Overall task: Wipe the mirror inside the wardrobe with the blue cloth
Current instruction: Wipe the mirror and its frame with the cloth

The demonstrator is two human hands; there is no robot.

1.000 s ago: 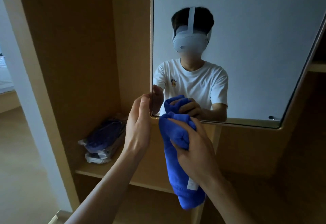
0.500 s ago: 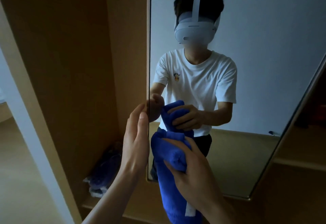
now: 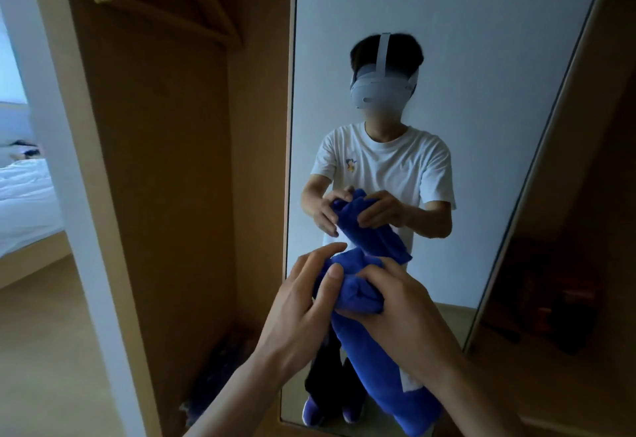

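With the left hand (image 3: 296, 312) and right hand (image 3: 402, 312) both curled round the bunched cloth (image 3: 368, 361), which hangs just before the mirror (image 3: 481, 58), fold it into a flat pad before pressing it squarely to the glass.

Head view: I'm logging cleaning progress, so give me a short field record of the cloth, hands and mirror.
cloth: blue cloth bunched at top, tail hanging down
left hand: left hand holds the bunch's left side
right hand: right hand grips the bunch from the right
mirror: mirror upright inside wardrobe, behind the cloth
cloth on glass: cannot tell
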